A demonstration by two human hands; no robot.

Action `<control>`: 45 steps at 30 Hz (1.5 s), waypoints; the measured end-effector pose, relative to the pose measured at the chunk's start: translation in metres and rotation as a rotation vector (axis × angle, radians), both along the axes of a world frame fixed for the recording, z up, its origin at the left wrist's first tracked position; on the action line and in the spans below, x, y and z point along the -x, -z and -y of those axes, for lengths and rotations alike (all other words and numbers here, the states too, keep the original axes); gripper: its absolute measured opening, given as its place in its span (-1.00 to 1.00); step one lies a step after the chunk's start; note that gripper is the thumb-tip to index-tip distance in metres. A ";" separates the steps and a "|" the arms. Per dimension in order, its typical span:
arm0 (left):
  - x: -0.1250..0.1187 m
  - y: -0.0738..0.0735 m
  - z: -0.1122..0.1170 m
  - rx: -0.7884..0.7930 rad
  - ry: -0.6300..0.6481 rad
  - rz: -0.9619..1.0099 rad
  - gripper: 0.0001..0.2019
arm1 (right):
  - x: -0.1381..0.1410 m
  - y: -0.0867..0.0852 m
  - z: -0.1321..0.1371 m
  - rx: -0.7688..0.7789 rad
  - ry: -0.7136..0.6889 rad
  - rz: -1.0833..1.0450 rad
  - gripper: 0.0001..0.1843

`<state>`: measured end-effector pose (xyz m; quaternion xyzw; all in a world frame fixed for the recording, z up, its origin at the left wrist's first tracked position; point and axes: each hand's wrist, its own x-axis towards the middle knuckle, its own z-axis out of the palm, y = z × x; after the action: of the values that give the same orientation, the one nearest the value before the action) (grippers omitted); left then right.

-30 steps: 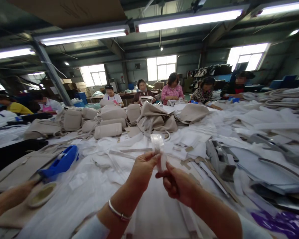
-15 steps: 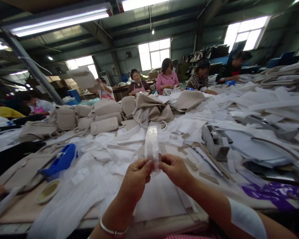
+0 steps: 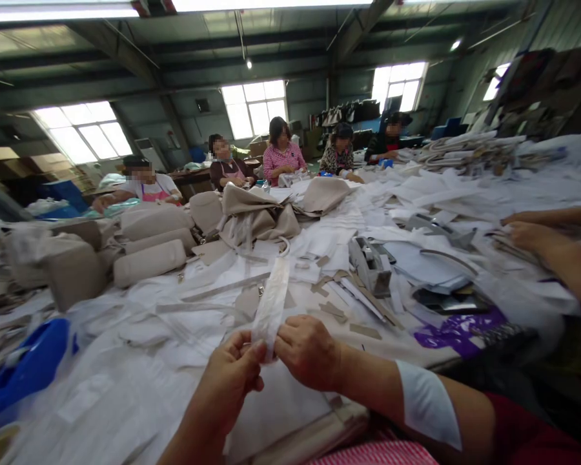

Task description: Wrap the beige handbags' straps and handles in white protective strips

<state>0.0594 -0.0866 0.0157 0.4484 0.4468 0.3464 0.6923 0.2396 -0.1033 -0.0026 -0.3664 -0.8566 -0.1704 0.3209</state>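
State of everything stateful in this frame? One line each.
translucent white strip: held upright, lower end pinched between both hands.
left hand: grip shut on the strip.
right hand: grip shut on the strip.
beige padded bags: lying piled, untouched.
blue plastic tape dispenser: lying at far left, untouched.

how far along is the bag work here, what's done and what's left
Done, by the look of it: several plump beige bags sit lined up at the far left. In hand: the left hand and right hand pinch a translucent white strip between them, its free end pointing away. Remaining, probably: limp beige bags lie heaped mid-table, with loose white sheets all around.
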 end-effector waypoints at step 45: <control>0.000 0.010 0.045 -0.848 0.005 -0.216 -0.81 | -0.003 0.000 0.015 1.701 -0.328 -1.497 -0.54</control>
<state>0.0595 -0.1313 0.0062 0.7277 0.3338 0.4485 0.3974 0.2427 -0.1185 -0.0026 -0.3582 -0.3259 0.7690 0.4172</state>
